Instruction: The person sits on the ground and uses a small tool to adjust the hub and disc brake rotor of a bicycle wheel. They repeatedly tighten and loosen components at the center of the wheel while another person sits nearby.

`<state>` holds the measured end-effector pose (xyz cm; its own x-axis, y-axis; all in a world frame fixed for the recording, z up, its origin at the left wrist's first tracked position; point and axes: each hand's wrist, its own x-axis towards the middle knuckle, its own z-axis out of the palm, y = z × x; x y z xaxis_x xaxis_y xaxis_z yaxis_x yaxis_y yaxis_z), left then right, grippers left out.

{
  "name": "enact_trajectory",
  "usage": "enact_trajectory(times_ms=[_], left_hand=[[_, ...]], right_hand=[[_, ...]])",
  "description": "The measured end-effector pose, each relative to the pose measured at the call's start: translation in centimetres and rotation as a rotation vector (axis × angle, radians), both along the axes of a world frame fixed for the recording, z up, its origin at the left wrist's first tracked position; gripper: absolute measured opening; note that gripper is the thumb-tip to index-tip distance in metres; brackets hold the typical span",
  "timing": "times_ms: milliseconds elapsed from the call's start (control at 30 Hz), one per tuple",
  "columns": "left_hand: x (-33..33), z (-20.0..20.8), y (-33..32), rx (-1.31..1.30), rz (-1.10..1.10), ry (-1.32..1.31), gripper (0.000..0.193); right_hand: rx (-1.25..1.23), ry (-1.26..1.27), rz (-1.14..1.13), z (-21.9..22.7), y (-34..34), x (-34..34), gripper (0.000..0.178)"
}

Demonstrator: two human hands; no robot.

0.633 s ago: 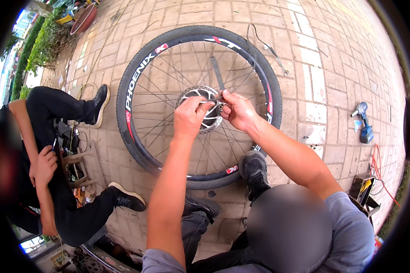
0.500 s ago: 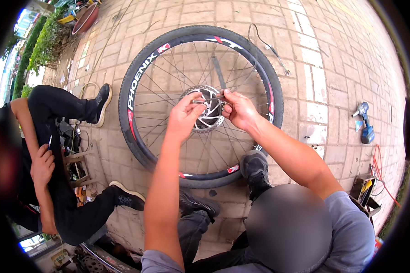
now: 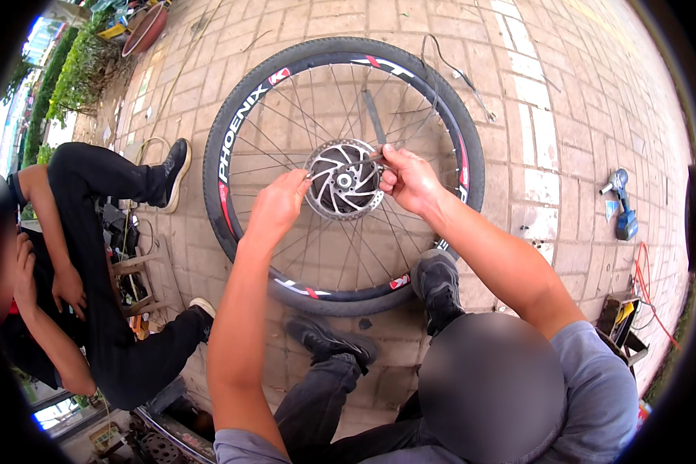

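A bicycle wheel (image 3: 226, 124) lies flat, its silver brake disc (image 3: 323, 203) facing up between my hands. Above the disc's right side, my right hand (image 3: 411, 182) is closed, pinching a thin dark cable (image 3: 435, 89) that runs on past the far right rim. The cable's short end points left from my fingers over the disc. A small metal part shows below those fingertips, too small to name. My left hand (image 3: 278, 207) is at the disc's left edge, thumb and fingers pressed together. A tiny object seems to be at its fingertips, but I cannot make it out.
A grey strip (image 3: 373, 116) lies across the spokes' far side. On the paving at right are a blue cordless power tool (image 3: 620, 205), an orange cord (image 3: 643, 286) and an open toolbox (image 3: 619, 321). Another person (image 3: 100, 232) sits at left, beside a wooden stool (image 3: 135, 274).
My left hand has moved left and nearer me, away from my right hand, baring the disc's middle. The wheel has shifted slightly. The other person has raised a hand toward their head.
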<state>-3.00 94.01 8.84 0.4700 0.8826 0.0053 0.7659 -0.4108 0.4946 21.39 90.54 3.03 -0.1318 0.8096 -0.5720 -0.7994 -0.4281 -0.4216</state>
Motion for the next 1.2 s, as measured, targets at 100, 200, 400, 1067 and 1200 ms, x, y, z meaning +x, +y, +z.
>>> enact_trajectory(times_ms=[100, 200, 400, 1067, 1200], left_hand=[[1.1, 0.1, 0.4, -0.121, -0.012, 0.08, 0.017], [1.6, -0.4, 1.3, -0.052, -0.179, 0.076, 0.016], [2.1, -1.6, 2.9, 0.091, -0.343, 0.05, 0.014], [2.3, -1.6, 4.1, 0.047, -0.386, 0.074, 0.014], [2.6, -1.1, 4.4, 0.134, -0.408, 0.181, 0.014]], right_hand=[[-0.006, -0.011, -0.004, -0.1, -0.1, 0.5, 0.014], [-0.004, -0.014, -0.001, 0.0, 0.0, 0.2, 0.014], [-0.009, -0.013, 0.0, -0.2, 0.1, 0.3, 0.014], [-0.011, -0.018, 0.007, 0.1, 0.2, 0.4, 0.014], [-0.022, -0.03, 0.016, 0.2, 0.1, 0.4, 0.014]])
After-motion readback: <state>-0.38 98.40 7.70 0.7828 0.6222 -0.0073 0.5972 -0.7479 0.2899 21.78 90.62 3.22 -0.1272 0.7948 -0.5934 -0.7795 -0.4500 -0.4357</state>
